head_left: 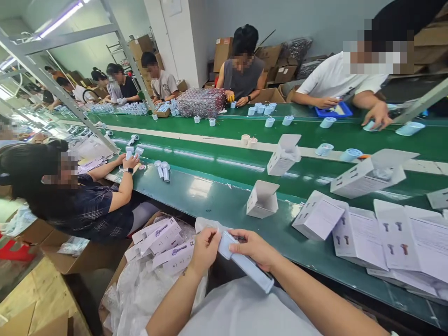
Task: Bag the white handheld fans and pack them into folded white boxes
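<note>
A long light blue plastic device [247,261] slants in front of me, its far end by a translucent plastic bag [206,224]. My left hand [209,249] is closed in a pinch at that far end, on the bag's edge. Around the device's upper middle, the thumb and fingers of my right hand [254,249] are closed. Whether the bag covers part of the device is hard to tell. Just beyond my hands, an opened white box [262,199] stands upright on the dark green worktable [206,196].
White printed boxes [360,233] are piled at the right. Below left, a carton holds more boxes [171,247] and plastic bags [143,289]. A green conveyor [217,161] carries opened boxes and light blue cups. A co-worker [87,186] sits at left; several others work across the line.
</note>
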Available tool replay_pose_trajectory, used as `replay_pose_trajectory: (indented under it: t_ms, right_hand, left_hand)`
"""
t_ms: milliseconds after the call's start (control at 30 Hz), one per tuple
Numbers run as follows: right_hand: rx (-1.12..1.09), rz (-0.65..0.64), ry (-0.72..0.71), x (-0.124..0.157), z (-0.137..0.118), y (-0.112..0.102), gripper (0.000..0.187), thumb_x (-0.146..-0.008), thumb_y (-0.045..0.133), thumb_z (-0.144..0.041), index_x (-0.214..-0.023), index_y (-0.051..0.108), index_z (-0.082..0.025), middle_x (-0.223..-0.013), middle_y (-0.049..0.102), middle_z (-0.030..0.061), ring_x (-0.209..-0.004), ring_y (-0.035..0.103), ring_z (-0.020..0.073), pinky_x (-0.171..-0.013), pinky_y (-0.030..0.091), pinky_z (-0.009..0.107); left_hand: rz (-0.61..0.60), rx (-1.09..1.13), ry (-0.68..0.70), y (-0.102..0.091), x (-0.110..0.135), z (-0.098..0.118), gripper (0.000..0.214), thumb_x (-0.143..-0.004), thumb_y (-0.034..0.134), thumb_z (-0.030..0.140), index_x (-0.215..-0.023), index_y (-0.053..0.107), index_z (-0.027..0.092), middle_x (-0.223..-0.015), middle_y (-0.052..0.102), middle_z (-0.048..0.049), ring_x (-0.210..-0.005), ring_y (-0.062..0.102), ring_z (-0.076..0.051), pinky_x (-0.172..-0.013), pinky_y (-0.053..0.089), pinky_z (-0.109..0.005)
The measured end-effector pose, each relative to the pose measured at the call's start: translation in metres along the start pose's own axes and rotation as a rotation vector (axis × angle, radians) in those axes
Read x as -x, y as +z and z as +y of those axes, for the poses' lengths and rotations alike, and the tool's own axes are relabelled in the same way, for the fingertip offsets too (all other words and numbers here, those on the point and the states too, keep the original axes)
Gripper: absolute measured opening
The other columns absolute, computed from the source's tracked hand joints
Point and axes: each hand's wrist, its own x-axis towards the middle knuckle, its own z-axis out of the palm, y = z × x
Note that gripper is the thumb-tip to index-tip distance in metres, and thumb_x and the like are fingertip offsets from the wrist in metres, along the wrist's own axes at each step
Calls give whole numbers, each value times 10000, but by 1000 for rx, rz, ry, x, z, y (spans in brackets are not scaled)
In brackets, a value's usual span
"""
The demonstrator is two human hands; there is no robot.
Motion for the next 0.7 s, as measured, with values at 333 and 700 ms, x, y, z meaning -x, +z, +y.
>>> replay_pose_trajectory:
  t_ms: [333,700]
  right_hand:
    - [-192,49,34,16,23,-48,625,-476,933,-367,-986,625,-181,-814,669,12,-660,632,152,-646,516,301]
    - [-447,39,150,28,23,-79,395,-678,836,-429,-754,519,-206,-640,605,-19,-632,609,150,-651,517,288]
  left_hand:
    - [-245,-572,720,17,8,10,174,-909,427,101,-943,587,160,-835,645,-84,-791,602,-182,-695,523,-295]
    - [-303,-304,190,94,14,32,174,-873,489,230,-764,614,178,-702,645,-32,-659,590,-154,-639,474,-273]
